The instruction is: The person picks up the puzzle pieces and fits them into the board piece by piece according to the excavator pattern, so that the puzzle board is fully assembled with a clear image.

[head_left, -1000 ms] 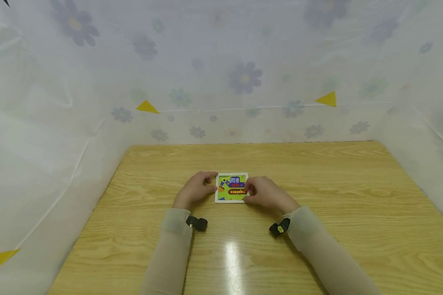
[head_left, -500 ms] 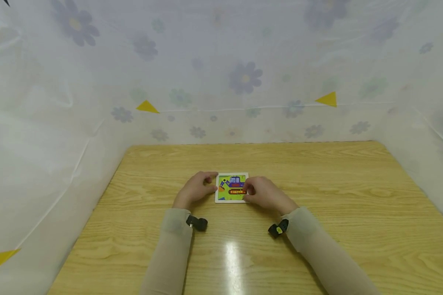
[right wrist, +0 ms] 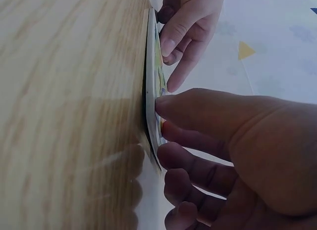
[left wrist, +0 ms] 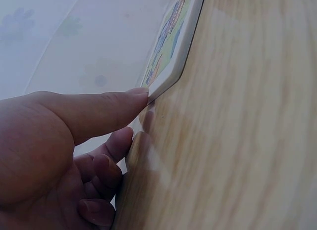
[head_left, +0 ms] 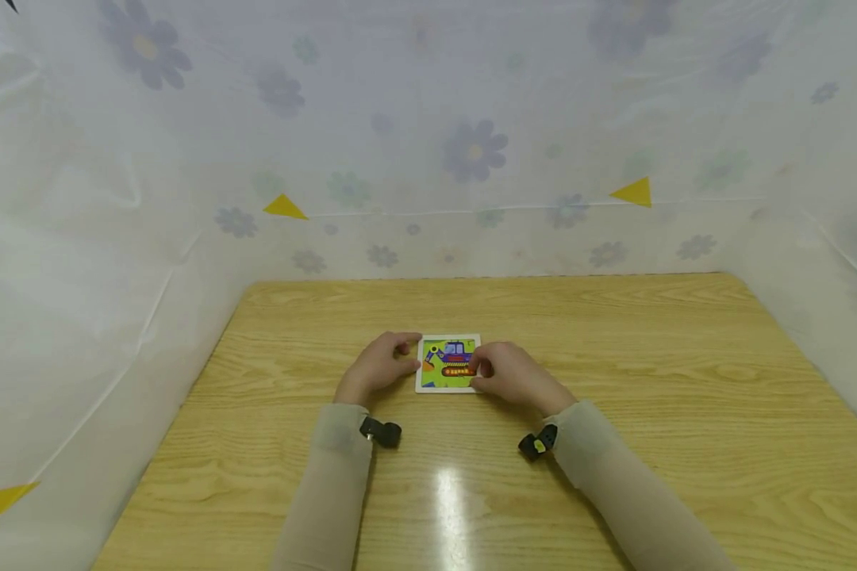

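Observation:
A jigsaw puzzle (head_left: 447,365) in a shallow white frame (head_left: 439,390) lies on the table; its picture is a purple and red excavator on green. My left hand (head_left: 382,366) touches the frame's left side, thumb lower and forefinger up at the far corner. In the left wrist view that thumb (left wrist: 114,109) is straight against the near corner. My right hand (head_left: 512,373) bends over the right side, thumb and forefinger pinching at a puzzle piece by the lower right corner. Those fingertips mostly hide that piece. In the right wrist view the right thumb (right wrist: 190,109) presses just inside the rim.
The wood-grain table (head_left: 293,317) reaches back to a white flowered curtain (head_left: 414,174), with more sheeting on both sides. Yellow triangles (head_left: 632,193) mark the curtain. A black wrist camera (head_left: 382,432) sits on each sleeve.
The right wrist has shifted very slightly to the left, its fingertips staying at the puzzle's lower right. The left hand and the frame hold their place.

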The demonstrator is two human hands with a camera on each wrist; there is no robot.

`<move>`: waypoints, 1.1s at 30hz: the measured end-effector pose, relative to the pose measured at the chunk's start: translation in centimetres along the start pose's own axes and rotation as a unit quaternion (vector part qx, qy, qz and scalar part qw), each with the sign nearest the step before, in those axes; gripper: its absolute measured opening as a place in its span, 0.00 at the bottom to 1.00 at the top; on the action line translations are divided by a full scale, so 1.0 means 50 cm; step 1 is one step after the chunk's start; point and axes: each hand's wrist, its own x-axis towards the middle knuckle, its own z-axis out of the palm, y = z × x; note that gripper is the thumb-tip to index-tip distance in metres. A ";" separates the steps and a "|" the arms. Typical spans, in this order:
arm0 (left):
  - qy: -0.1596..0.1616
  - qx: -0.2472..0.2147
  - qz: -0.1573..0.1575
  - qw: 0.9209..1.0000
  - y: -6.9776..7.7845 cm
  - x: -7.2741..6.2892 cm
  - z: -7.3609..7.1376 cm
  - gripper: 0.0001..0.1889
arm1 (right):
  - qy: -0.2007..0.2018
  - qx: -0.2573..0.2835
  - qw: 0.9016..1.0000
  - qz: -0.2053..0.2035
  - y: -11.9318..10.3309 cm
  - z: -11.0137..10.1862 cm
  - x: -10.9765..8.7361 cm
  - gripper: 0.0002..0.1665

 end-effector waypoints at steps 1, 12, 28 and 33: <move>0.000 0.001 0.001 1.000 0.000 0.000 0.000 0.26 | 0.000 -0.001 1.000 0.001 -0.001 0.000 0.000 0.04; -0.003 0.008 0.010 1.000 0.001 0.001 -0.001 0.26 | 0.007 -0.009 1.000 -0.008 -0.001 0.001 0.001 0.03; -0.021 0.015 0.020 0.999 0.005 -0.004 -0.003 0.26 | 0.005 0.005 1.000 -0.012 0.003 0.009 0.003 0.06; -0.022 0.029 0.019 0.999 0.008 -0.004 -0.003 0.26 | 0.007 0.006 1.000 -0.018 0.002 0.005 0.002 0.07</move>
